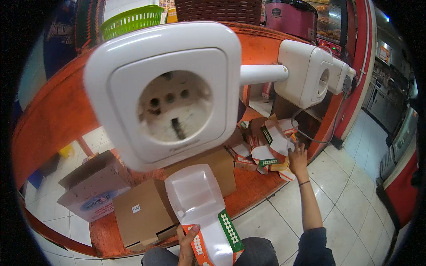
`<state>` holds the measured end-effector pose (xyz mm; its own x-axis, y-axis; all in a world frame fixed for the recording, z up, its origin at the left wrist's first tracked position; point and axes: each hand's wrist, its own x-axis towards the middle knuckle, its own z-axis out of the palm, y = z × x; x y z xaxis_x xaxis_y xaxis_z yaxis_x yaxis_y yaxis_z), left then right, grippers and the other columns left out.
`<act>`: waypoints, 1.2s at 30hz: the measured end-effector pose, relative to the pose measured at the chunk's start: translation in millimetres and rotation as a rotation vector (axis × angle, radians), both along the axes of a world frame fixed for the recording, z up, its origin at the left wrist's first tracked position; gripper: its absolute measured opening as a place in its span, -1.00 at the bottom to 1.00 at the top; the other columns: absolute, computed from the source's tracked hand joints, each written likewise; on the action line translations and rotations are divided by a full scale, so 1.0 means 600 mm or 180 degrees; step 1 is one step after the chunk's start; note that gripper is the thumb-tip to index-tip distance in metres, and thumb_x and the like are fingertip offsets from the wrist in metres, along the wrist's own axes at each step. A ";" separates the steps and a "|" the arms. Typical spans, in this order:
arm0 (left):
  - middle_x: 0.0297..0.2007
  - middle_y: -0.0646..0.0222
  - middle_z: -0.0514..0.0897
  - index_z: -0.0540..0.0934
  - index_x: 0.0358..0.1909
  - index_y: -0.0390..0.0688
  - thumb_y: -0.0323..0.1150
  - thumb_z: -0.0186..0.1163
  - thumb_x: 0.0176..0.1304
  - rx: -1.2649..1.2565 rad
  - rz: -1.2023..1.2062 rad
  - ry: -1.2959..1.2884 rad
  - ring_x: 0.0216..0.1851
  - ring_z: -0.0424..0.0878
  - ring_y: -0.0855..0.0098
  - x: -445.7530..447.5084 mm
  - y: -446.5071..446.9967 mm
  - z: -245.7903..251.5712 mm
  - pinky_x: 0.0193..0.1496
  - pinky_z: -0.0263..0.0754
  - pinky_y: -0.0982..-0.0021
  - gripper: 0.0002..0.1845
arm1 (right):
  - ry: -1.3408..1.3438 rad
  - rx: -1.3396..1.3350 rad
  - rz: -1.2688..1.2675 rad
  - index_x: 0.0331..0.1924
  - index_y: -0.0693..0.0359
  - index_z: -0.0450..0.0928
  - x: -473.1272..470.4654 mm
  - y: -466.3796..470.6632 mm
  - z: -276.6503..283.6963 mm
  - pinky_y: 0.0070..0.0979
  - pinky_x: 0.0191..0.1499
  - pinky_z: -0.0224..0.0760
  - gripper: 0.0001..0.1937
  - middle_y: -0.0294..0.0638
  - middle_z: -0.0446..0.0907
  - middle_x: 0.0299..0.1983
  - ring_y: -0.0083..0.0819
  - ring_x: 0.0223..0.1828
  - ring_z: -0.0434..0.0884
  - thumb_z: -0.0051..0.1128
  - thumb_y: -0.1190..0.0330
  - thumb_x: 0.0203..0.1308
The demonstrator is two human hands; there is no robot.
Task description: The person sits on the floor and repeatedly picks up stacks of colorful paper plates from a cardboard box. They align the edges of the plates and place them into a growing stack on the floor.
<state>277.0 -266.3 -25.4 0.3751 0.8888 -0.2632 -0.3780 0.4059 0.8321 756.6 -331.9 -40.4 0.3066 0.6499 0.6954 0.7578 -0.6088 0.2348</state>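
An opened paper food box (216,229) with white insides and orange and green patterned sides is gripped by my left hand (187,244), its thumb over the orange side. Its lid stands up above my knees. My right hand (298,161) reaches out to the right edge of a pile of similar food boxes (266,159) on the low orange shelf (253,193). The fingers are spread at the outermost boxes; whether they grip one cannot be told. The piled boxes lie jumbled, several of them open.
White wall sockets (233,86) on a pipe hang close in front, above the shelf, with a grey cable (311,139) looping down. Cardboard boxes (143,212) stand on the shelf at left. A green basket (133,21) and a pink rice cooker (291,20) rest on the counter.
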 end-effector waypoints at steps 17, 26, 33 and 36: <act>-0.07 0.21 0.62 0.42 0.14 -0.37 -0.35 0.43 0.10 0.0818 0.0189 0.0445 -0.07 0.60 0.39 0.023 -0.013 0.014 0.09 0.47 0.32 -0.39 | 0.3199 0.0715 0.1624 0.24 0.30 0.27 -0.163 -0.047 0.104 -0.32 -0.42 0.55 -0.43 0.05 0.71 -0.29 -0.19 -0.33 0.76 0.28 0.58 0.16; -0.12 0.11 0.60 0.36 0.08 -0.37 -0.30 0.56 -0.02 0.2382 0.1877 0.1283 -0.07 0.59 0.24 0.036 -0.045 0.007 0.06 0.47 0.23 -0.28 | 0.4362 0.1128 0.3262 0.01 0.33 0.38 -0.430 -0.060 0.282 -0.58 -0.27 0.67 -0.65 -0.11 0.65 -0.18 -0.46 -0.21 0.74 0.26 0.64 0.18; -0.19 0.01 0.60 0.34 0.03 -0.41 -0.17 0.61 -0.22 0.2762 0.2423 0.1546 -0.15 0.62 0.09 0.051 -0.063 0.030 -0.02 0.50 0.18 -0.14 | 0.5443 0.0913 0.3773 -0.23 0.38 0.51 -0.549 0.020 0.344 -0.69 -0.38 0.55 -0.88 -0.21 0.68 -0.34 -0.63 -0.34 0.68 0.23 0.62 0.20; -0.20 0.00 0.61 0.30 0.06 -0.41 -0.23 0.56 -0.30 0.2946 0.2458 0.1351 -0.17 0.66 0.06 0.052 -0.052 0.018 -0.05 0.53 0.16 -0.11 | 0.5048 0.1474 0.3929 -0.26 0.37 0.50 -0.569 0.039 0.340 -0.71 -0.38 0.51 -0.90 -0.22 0.67 -0.39 -0.67 -0.40 0.64 0.21 0.62 0.22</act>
<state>308.4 -297.6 -14.5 -0.2795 0.7524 0.5964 0.1081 -0.5926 0.7982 415.0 -308.7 163.8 0.3093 0.8322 0.4602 0.0707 0.4625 -0.8838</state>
